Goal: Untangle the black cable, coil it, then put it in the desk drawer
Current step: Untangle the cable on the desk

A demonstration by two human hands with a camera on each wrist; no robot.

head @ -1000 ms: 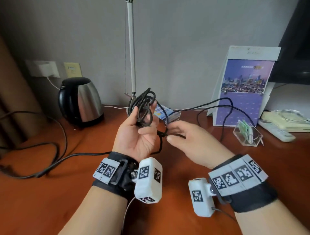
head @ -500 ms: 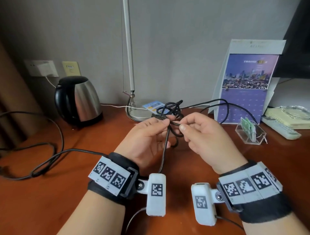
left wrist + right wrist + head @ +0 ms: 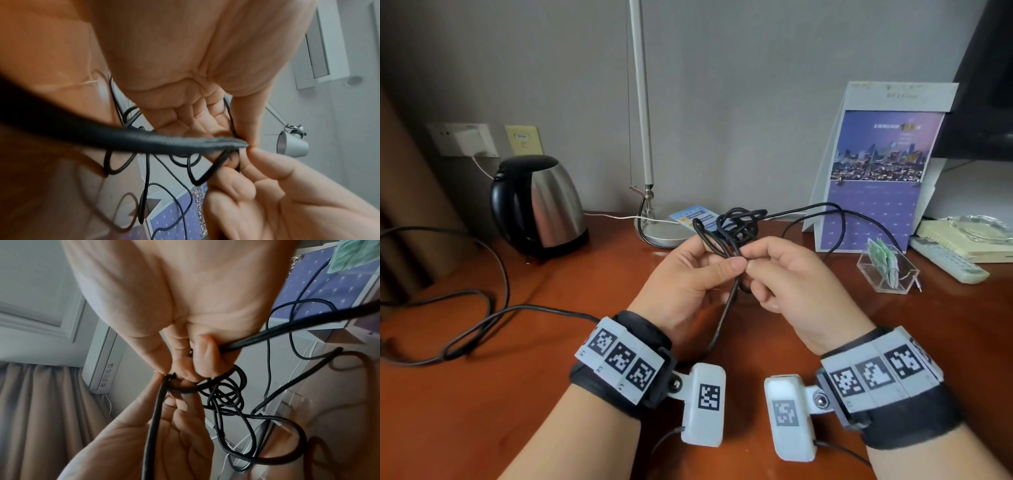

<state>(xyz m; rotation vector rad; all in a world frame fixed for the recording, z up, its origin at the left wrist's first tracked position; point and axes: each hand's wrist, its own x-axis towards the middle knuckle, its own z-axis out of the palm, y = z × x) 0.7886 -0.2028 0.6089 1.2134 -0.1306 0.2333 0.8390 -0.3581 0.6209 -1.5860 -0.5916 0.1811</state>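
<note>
The black cable [image 3: 738,224] forms a tangled bunch of loops held above the wooden desk [image 3: 551,394], just past both sets of fingertips. My left hand [image 3: 697,277] pinches a strand between thumb and forefinger. My right hand [image 3: 787,270] meets it fingertip to fingertip and grips the cable [image 3: 224,395] with curled fingers. One strand [image 3: 722,322] hangs down between my wrists. Further strands run right across the desk past the calendar. In the left wrist view the cable [image 3: 164,142] crosses the palm to the pinch. No drawer is in view.
A steel kettle [image 3: 541,202] stands at the back left, with a dark cord [image 3: 476,329] looping over the left of the desk. A lamp base [image 3: 657,233] is behind my hands. A calendar [image 3: 876,181], a clear holder [image 3: 887,270] and a remote [image 3: 948,260] stand right.
My hands came down from a raised position and closed together. The left hand turned palm-down, and the bunch now sits lower, pinched by both hands. In the last half second little has moved.
</note>
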